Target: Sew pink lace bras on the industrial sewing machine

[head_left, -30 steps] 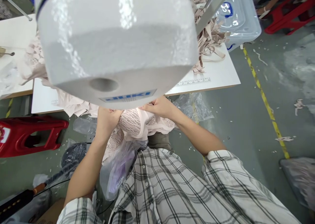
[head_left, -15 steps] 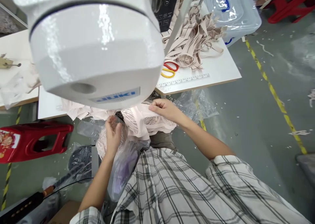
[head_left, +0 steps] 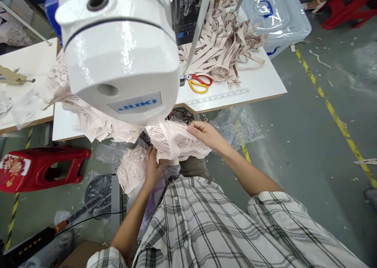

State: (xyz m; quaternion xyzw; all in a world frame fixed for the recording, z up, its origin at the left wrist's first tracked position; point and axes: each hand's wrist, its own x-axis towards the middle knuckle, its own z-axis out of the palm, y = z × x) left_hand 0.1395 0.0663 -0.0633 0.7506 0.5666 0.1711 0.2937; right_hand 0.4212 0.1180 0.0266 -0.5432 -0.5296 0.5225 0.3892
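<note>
Hands on pink lace under the sewing machine

Half a second ago the left hand (head_left: 153, 166) was open, palm up, away from the cloth. Now it has come down onto the pink lace garment (head_left: 172, 142), and its fingers (head_left: 150, 153) curl into the cloth at the lower edge. The right hand (head_left: 204, 133) has stayed where it was, and its fingers pinch the top edge of the same lace garment. The cloth hangs between the two hands, just under the white Juki sewing machine (head_left: 118, 59). The camera view has also shifted, so more of the machine top shows now.

Count of things: one sewing machine, two hands, one lace garment held. One more lace piece (head_left: 132, 169) lies just left of the left fingers. One pair of scissors (head_left: 199, 83), with one red and one yellow handle, lies on the white table (head_left: 265, 83), well beyond the right fingers. One heap of beige straps (head_left: 224, 48) sits behind the scissors. One clear plastic box (head_left: 277, 12) stands past the heap. One red stool (head_left: 41, 167) is far to the left of the left hand.
</note>
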